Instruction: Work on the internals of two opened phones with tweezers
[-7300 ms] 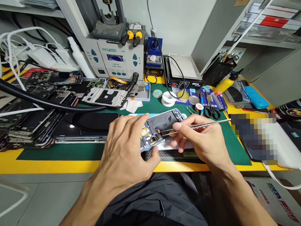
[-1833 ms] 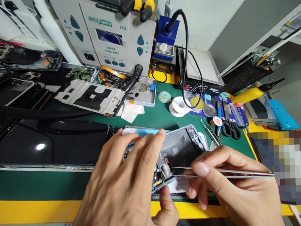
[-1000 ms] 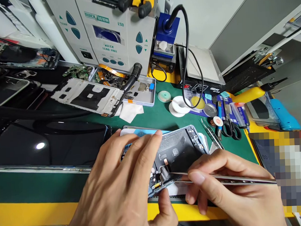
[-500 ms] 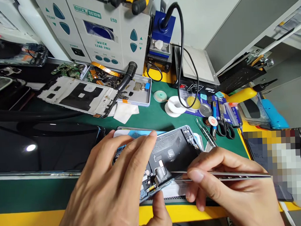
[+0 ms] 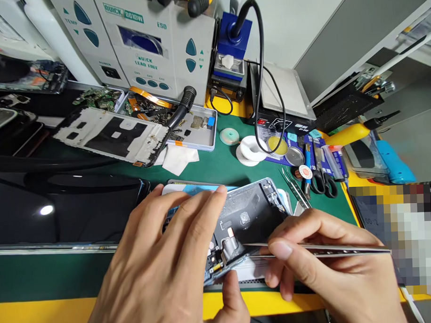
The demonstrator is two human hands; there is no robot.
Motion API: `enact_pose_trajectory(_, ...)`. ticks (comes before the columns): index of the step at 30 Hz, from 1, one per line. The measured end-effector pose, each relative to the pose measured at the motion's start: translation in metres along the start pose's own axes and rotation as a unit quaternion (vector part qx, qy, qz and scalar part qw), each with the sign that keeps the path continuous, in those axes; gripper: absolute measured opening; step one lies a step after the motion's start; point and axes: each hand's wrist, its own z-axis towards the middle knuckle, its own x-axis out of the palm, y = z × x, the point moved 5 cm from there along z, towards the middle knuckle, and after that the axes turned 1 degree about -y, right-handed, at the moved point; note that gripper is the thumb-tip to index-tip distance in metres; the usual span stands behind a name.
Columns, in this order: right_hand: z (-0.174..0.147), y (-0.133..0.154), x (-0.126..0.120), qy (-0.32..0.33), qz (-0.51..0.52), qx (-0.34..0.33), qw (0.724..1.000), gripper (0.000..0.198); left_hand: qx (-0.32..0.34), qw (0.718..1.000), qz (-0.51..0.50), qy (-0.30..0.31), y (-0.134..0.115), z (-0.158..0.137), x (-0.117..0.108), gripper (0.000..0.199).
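Note:
My left hand (image 5: 169, 257) is closed around the left part of an opened phone frame (image 5: 252, 202), fingers over its top and thumb below its near edge. The frame is tilted, with its dark inner side facing up. Between the thumb and fingers of my right hand (image 5: 325, 261) is a pair of metal tweezers (image 5: 331, 248). The tweezers' tips reach the frame's near edge, beside a grey flex piece (image 5: 230, 246). Whether they pinch anything cannot be made out. My left fingers hide the left part of the frame. Under it lies a light-coloured phone-shaped panel (image 5: 252, 268).
A hot air station (image 5: 148, 46) stands behind, with a tray of parts (image 5: 200, 143) before it. A large dark screen (image 5: 61, 209) lies left. A white spool (image 5: 251, 151), spare tweezers (image 5: 294, 187) and scissors (image 5: 324, 183) lie on the green mat (image 5: 46, 276).
My left fingers and thumb have shifted slightly right on the phone frame. The tweezers and my right hand stay nearly in place.

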Motion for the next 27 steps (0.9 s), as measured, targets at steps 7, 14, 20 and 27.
enact_pose_trajectory(7, -0.0031, 0.0044, 0.0036, -0.052, 0.002, 0.051, 0.997, 0.027, -0.024, 1.0, 0.004, 0.001, -0.0053, 0.0013, 0.0049, 0.075)
enact_pose_trajectory(14, -0.0067, 0.0058, 0.0056, -0.058, -0.001, 0.071, 0.996, 0.03, -0.033, 0.999, -0.002, 0.008, -0.004, 0.0006, 0.0032, 0.077)
enact_pose_trajectory(20, -0.0035, 0.0053, 0.0031, -0.055, -0.006, 0.04, 0.998, 0.028, -0.045, 0.999, 0.006, 0.014, -0.0038, -0.0004, 0.0035, 0.077)
enact_pose_trajectory(27, -0.0033, 0.004, 0.0035, -0.003, -0.023, -0.017, 1.0, 0.022, -0.031, 0.999, 0.007, 0.008, -0.0055, 0.0022, 0.0046, 0.077)
